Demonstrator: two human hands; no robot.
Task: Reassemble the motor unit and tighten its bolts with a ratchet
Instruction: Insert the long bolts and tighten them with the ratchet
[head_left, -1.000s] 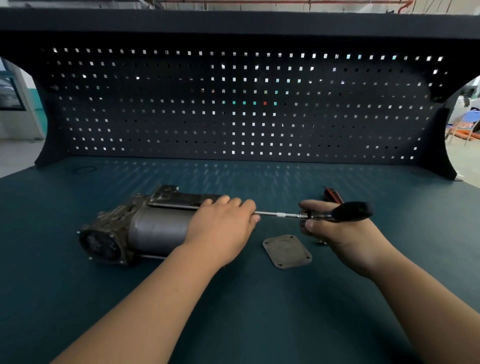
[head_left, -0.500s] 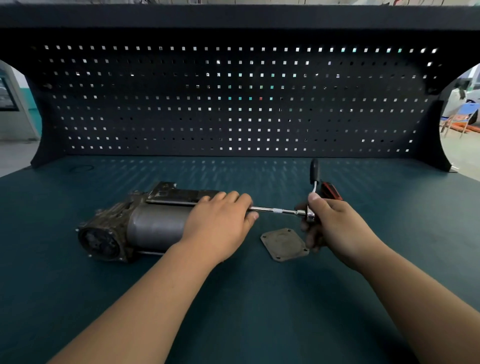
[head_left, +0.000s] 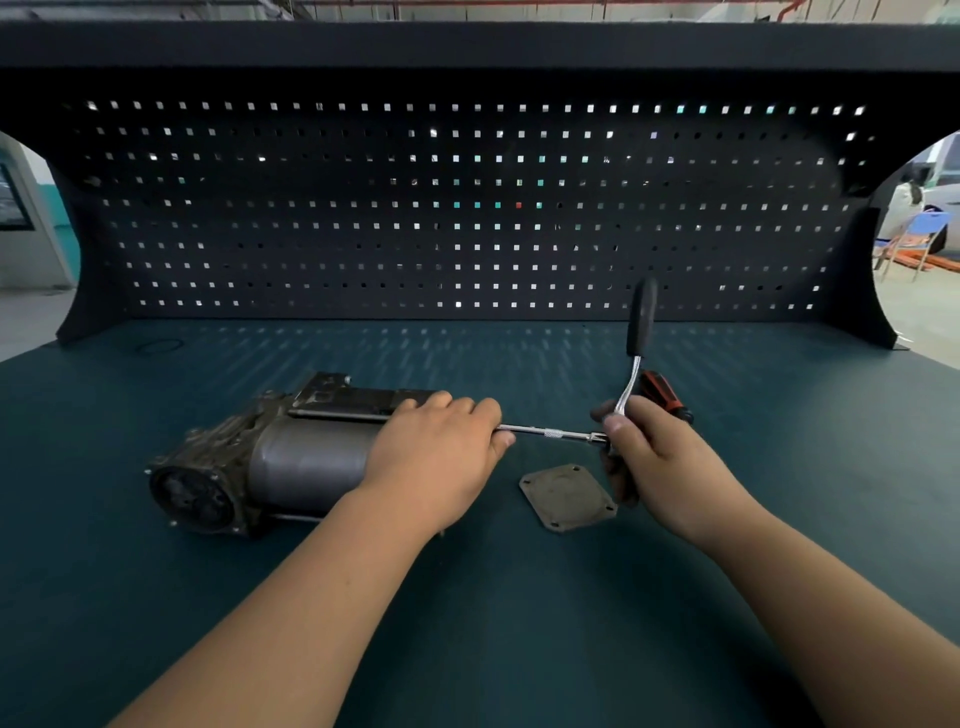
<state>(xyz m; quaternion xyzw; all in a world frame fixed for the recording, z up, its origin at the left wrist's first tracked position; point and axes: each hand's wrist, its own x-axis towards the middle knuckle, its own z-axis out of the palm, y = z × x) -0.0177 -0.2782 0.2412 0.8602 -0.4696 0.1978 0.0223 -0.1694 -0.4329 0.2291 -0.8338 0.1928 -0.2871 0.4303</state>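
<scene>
- The motor unit (head_left: 270, 457) lies on its side on the desk (head_left: 519, 649), left of the middle and about midway between the back edge and the near edge. Its grimy round face is turned toward the near left corner.
- My left grip (head_left: 436, 452) is curled over the right end of the casing, fingers wrapped across the top and pinning it down. The bolt itself is hidden under my hand.
- My right grip (head_left: 654, 457) is clamped on the head of the ratchet (head_left: 640, 322), thumb on top, where the extension bar (head_left: 550, 433) runs across to the motor. The black handle stands up toward the back edge.
- I judge the unit to be heavy and rigid, a cast housing joined to a smooth steel can. The can looks likely to roll under torque, so the best hold is pressing down close to the bolt end, or on the rough casting, which offers better purchase.
- The ratchet is stiff steel, but the slim bar may wobble off the bolt, so holding the head steadies it. Real tightening would call for a hold further out on the black handle.
- The cover plate (head_left: 569, 498), thin with four corner holes, lies flat on the desk just on the near side of the bar and is not yet fitted. It looks light and is best lifted by an edge.
- A screwdriver (head_left: 665, 397) with a red-and-black handle lies just behind my right grip.
</scene>
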